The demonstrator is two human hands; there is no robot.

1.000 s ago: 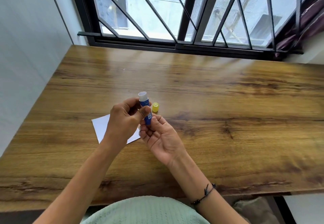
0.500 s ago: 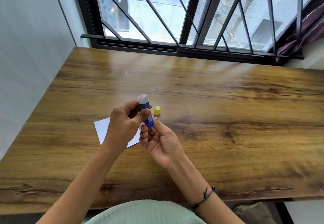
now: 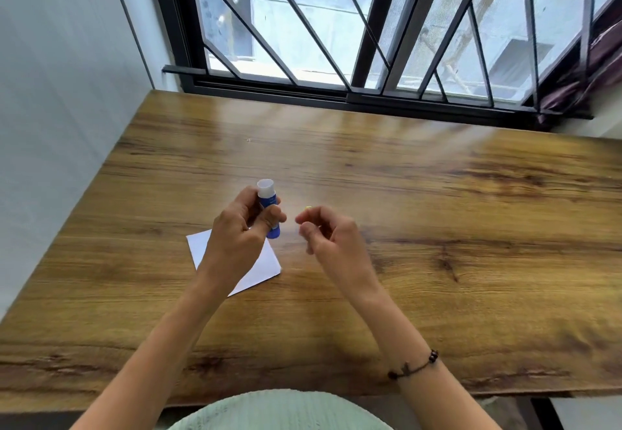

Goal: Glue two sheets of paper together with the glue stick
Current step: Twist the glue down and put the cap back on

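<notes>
Our hands hover over the tabletop (image 3: 437, 194) in the head view: our left hand (image 3: 235, 241) grips the blue glue stick (image 3: 269, 207) upright, white tip uppermost, above the white paper (image 3: 266, 268) lying flat. Our right hand (image 3: 331, 241), just to its right, is loosely curled and holds nothing. Beyond its fingertips shows a blurred bit of the yellow cap (image 3: 308, 208).

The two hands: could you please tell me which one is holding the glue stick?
The left hand grips the blue glue stick; the right hand holds nothing.
</notes>
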